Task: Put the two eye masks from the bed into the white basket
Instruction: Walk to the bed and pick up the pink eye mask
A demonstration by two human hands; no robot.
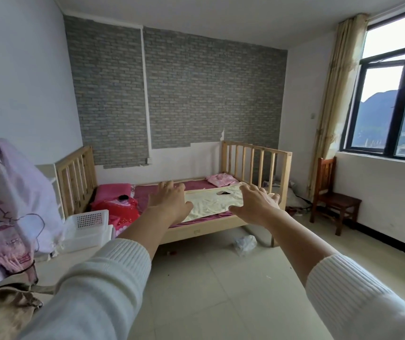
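Note:
A small wooden bed (197, 232) stands against the far wall. One dark eye mask (123, 197) lies on the red bedding at its left end. A second eye mask (223, 192) rests on the cream cloth in the middle of the mattress. The white basket (91, 228) sits on a surface just left of the bed's near corner. My left hand (169, 200) and my right hand (255, 203) are stretched out in front of me, palms down, fingers spread, holding nothing. Both are well short of the bed.
A pink folded garment (219, 179) lies at the bed's right end. A wooden chair (332, 196) stands under the window on the right. A crumpled plastic bag (245, 244) is on the tiled floor by the bed. A pink-and-white blanket (7, 204) hangs at left.

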